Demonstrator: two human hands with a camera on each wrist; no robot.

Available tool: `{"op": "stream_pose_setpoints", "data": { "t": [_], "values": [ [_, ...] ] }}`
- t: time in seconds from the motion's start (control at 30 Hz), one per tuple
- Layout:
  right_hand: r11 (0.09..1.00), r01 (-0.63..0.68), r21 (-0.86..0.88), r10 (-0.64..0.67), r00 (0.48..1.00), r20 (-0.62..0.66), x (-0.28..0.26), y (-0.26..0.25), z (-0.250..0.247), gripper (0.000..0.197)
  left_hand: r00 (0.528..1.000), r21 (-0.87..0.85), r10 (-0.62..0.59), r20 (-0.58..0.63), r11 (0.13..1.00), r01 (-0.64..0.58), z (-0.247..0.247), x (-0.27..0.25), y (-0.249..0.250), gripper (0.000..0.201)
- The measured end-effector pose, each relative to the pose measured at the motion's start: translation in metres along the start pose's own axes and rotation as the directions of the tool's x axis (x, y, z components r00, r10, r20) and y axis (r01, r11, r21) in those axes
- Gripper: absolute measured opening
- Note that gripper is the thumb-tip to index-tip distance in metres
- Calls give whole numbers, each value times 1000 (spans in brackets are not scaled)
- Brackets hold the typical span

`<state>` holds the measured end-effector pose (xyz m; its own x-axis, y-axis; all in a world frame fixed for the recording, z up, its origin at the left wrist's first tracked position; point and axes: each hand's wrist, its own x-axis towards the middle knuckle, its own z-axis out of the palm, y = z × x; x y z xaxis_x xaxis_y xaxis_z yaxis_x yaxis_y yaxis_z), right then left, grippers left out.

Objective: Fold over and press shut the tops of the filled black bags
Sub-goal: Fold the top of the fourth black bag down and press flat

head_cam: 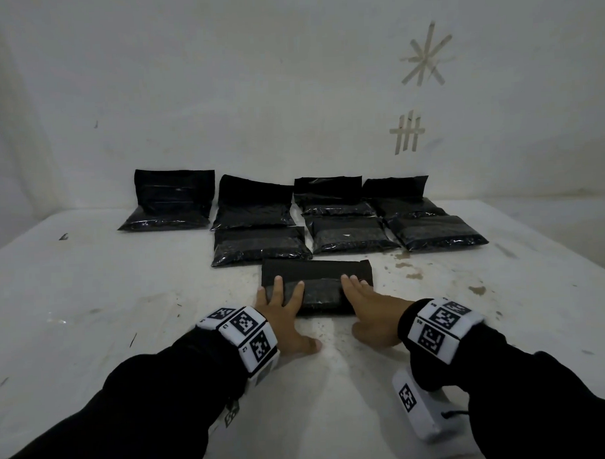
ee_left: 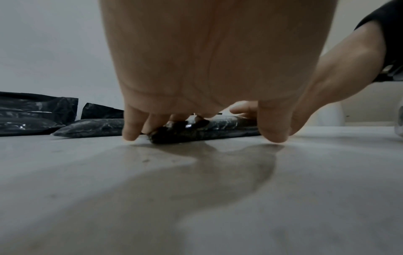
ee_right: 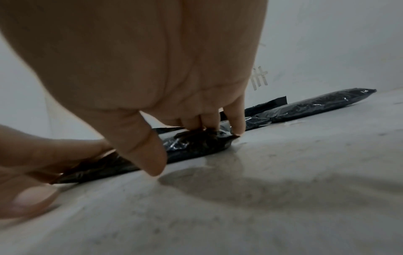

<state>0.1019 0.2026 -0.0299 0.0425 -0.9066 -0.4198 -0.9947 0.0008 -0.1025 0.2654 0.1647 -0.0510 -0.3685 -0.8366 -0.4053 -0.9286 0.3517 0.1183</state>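
On the white counter [head_cam: 91,305] a filled black bag [head_cam: 318,290] lies flat, nearest the person and roughly centred between the two forearms. Its top flap [head_cam: 316,270] extends away from the person toward the other bags and lies flat on the counter.

The left hand [head_cam: 283,312] rests on the bag's left end with fingers spread and fairly straight, fingertips pressing down on the filled part; its thumb lies on the counter in front of the bag. In the left wrist view the fingertips [ee_left: 130,134] reach over the bag's near edge [ee_left: 196,134], with the little finger and thumb touching the counter.

The right hand [head_cam: 372,309] lies on the bag's right end in the same way, fingers extended and close together, thumb down on the counter. The right wrist view shows its fingers [ee_right: 237,120] bearing on the crinkled plastic [ee_right: 196,143]. The two hands are apart, one on each end; neither curls round the bag.

Behind, seven more black bags sit in two rows. The back row [head_cam: 255,203] has four whose tops stand up against the wall [head_cam: 220,77]. The front row [head_cam: 349,234] has three lying flat with tops folded over. Strips of tape [head_cam: 407,133] form marks on the wall at the right. Brownish stains [head_cam: 412,270] spot the counter right of the near bag.
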Motion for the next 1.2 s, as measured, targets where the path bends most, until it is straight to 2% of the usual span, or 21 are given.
{"op": "stream_pose_setpoints", "data": {
  "t": [0.07, 0.17, 0.33, 0.47, 0.6, 0.83, 1.1, 1.2],
  "values": [
    [999, -7, -33, 7, 1000, -2, 1, 2, 0, 74, 1000, -22, -1, -2, 1000, 1, -1, -1, -2, 110],
    [992, -50, -119, 48, 999, -17, 1, 3, 1, 74, 1000, 5, -5, 4, 1000, 5, -1, 1, -3, 109],
    [979, -93, -180, 70, 989, -131, 1, 1, 3, 71, 998, 115, -46, -47, 992, 51, 1, 1, -3, 105],
    [989, -92, -117, 78, 990, -116, 4, -3, 3, 74, 994, 132, -51, -97, 989, 64, 2, 0, -4, 105],
    [997, -77, -1, 77, 991, -111, 1, -1, -1, 76, 997, 17, -47, -55, 999, 48, 0, -6, -1, 112],
    [996, -85, 24, 84, 996, 43, -5, 3, 1, 74, 999, -12, -51, -12, 999, 51, -2, -13, 0, 114],
    [973, -63, 222, 56, 998, 38, -9, 9, 0, 80, 999, -153, -51, 18, 987, 53, -9, -16, 0, 110],
    [978, -75, 193, 66, 996, 55, -8, 9, 1, 81, 998, -140, -61, 13, 988, 63, -8, -15, 0, 112]
  ]
}}
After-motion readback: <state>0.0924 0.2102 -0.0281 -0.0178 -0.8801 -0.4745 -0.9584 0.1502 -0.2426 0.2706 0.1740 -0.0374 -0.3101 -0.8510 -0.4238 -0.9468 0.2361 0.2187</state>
